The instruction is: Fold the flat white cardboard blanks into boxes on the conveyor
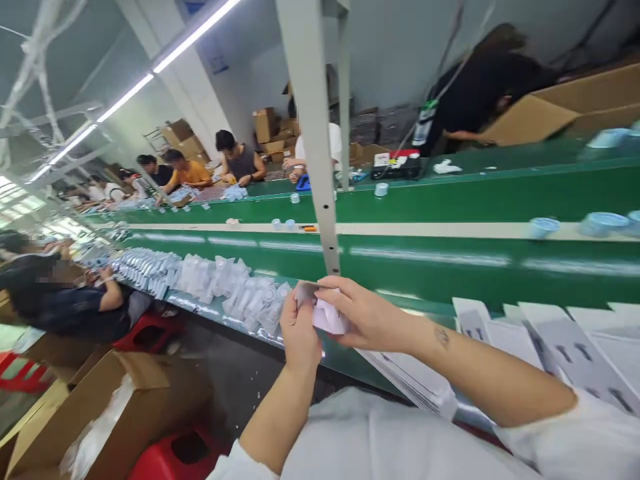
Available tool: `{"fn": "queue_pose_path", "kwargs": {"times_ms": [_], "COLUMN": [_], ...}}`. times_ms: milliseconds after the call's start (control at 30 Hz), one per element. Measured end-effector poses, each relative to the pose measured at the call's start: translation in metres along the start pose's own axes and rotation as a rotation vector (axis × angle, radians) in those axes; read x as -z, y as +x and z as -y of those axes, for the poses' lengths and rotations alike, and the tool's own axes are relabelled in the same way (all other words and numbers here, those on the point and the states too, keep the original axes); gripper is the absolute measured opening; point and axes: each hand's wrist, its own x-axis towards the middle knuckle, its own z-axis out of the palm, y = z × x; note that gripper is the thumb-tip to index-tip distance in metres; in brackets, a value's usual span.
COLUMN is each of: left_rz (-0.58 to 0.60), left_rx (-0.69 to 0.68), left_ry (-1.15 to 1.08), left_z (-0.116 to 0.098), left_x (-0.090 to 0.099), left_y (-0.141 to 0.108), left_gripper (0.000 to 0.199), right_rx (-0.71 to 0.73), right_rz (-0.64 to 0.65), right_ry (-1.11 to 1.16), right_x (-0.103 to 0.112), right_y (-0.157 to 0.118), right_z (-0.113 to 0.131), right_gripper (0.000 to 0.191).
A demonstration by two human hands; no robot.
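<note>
A small white paper box (330,317) is held between my two hands above the near edge of the green bench. My left hand (300,330) grips its left side, with the thumb at its opening. Fingers of my right hand (363,312) wrap over the top and right side of the same box. The inside of the box is hidden. Left of my hands, clear plastic bags with white parts (255,301) lie in rows on the bench. Flat printed cartons (565,340) are stacked right of my right forearm, and more flat white sheets (410,380) lie below it.
A white metal post (315,147) rises just beyond my hands. Light blue cups (544,228) ride on the pale belt (440,231). Co-workers sit across and to the left. An open cardboard box (95,413) and a red stool (173,457) stand at the lower left.
</note>
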Motion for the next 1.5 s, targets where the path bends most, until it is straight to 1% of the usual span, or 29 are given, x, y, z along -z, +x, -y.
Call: {"fn": "queue_pose_path", "kwargs": {"times_ms": [67, 100, 167, 233, 267, 300, 333, 400, 433, 467, 533, 600, 633, 667, 700, 733, 800, 867, 900, 967, 1000, 1100, 1133, 1167, 1200, 1267, 1333, 1400, 1500], "left_rz": [0.094, 0.16, 0.32, 0.477, 0.531, 0.547, 0.524, 0.404, 0.334, 0.274, 0.196, 0.143, 0.136, 0.162, 0.224, 0.315, 0.545, 0.737, 0.796, 0.85, 0.844, 0.768, 0.74, 0.716, 0.692, 0.646, 0.612, 0.611, 0.661], "left_rx": [-0.006, 0.01, 0.069, 0.141, 0.178, 0.205, 0.217, 0.203, 0.187, 0.175, 0.175, 0.161, 0.134, 0.092, 0.039, -0.012, -0.052, 0.02, 0.073, 0.175, 0.219, 0.369, 0.407, 0.426, 0.423, 0.371, 0.303, 0.269, 0.285], "left_ry": [0.041, 0.051, 0.064, 0.075, 0.081, 0.085, 0.086, 0.084, 0.08, 0.076, 0.082, 0.12, 0.151, 0.181, 0.207, 0.229, 0.256, 0.26, 0.263, 0.25, 0.235, 0.189, 0.184, 0.188, 0.197, 0.223, 0.249, 0.263, 0.24], "left_z": [-0.002, -0.003, -0.003, 0.001, 0.004, 0.007, 0.01, 0.014, 0.015, 0.014, 0.013, 0.013, 0.013, 0.013, 0.013, 0.013, 0.012, 0.01, 0.009, 0.008, 0.008, 0.009, 0.01, 0.013, 0.016, 0.024, 0.03, 0.033, 0.028], "left_x": [0.006, 0.009, 0.013, 0.013, 0.011, 0.008, 0.005, -0.003, -0.008, -0.012, -0.018, -0.021, -0.02, -0.018, -0.015, -0.012, -0.005, -0.003, -0.004, -0.01, -0.014, -0.024, -0.026, -0.026, -0.027, -0.026, -0.026, -0.027, -0.033], "left_y": [0.006, 0.009, 0.017, 0.021, 0.022, 0.022, 0.022, 0.022, 0.023, 0.024, 0.025, 0.025, 0.024, 0.024, 0.025, 0.027, 0.036, 0.046, 0.051, 0.056, 0.056, 0.049, 0.045, 0.042, 0.038, 0.03, 0.022, 0.015, 0.008], "left_gripper": [0.039, 0.038, 0.043, 0.061, 0.073, 0.081, 0.082, 0.066, 0.058, 0.051, 0.046, 0.043, 0.04, 0.038, 0.036, 0.036, 0.039, 0.034, 0.032, 0.031, 0.033, 0.064, 0.068, 0.066, 0.06, 0.045, 0.039, 0.04, 0.052], "right_rx": [0.007, 0.011, 0.03, 0.024, 0.002, -0.038, -0.097, -0.223, -0.266, -0.288, -0.286, -0.29, -0.3, -0.31, -0.313, -0.314, -0.337, -0.367, -0.373, -0.351, -0.329, -0.29, -0.292, -0.304, -0.323, -0.364, -0.389, -0.404, -0.44], "right_rz": [-0.067, -0.067, -0.013, 0.072, 0.112, 0.154, 0.196, 0.248, 0.239, 0.2, 0.044, -0.167, -0.268, -0.353, -0.417, -0.461, -0.462, -0.414, -0.396, -0.392, -0.407, -0.413, -0.404, -0.394, -0.382, -0.355, -0.319, -0.291, -0.314], "right_ry": [0.063, 0.122, 0.256, 0.363, 0.388, 0.389, 0.366, 0.281, 0.241, 0.21, 0.159, 0.076, 0.028, -0.014, -0.042, -0.049, -0.007, 0.05, 0.065, 0.049, 0.029, 0.036, 0.06, 0.091, 0.123, 0.168, 0.194, 0.208, 0.196], "right_x": [-0.004, -0.004, 0.002, 0.012, 0.017, 0.022, 0.027, 0.03, 0.028, 0.024, 0.008, -0.012, -0.021, -0.028, -0.032, -0.033, -0.029, -0.021, -0.019, -0.017, -0.017, -0.021, -0.021, -0.021, -0.021, -0.019, -0.017, -0.015, -0.014], "right_y": [0.0, 0.0, 0.002, 0.006, 0.007, 0.008, 0.007, 0.002, -0.002, -0.007, -0.017, -0.024, -0.026, -0.027, -0.027, -0.027, -0.028, -0.03, -0.031, -0.036, -0.038, -0.046, -0.049, -0.051, -0.054, -0.06, -0.065, -0.071, -0.082], "right_z": [-0.005, -0.009, -0.015, -0.019, -0.019, -0.02, -0.019, -0.015, -0.012, -0.009, -0.001, 0.007, 0.01, 0.013, 0.015, 0.016, 0.017, 0.015, 0.014, 0.011, 0.01, 0.008, 0.008, 0.009, 0.01, 0.013, 0.016, 0.019, 0.022], "right_gripper": [0.048, 0.045, 0.048, 0.055, 0.06, 0.064, 0.066, 0.069, 0.072, 0.077, 0.097, 0.113, 0.115, 0.111, 0.104, 0.096, 0.084, 0.078, 0.076, 0.075, 0.075, 0.075, 0.075, 0.076, 0.078, 0.082, 0.084, 0.086, 0.089]}}
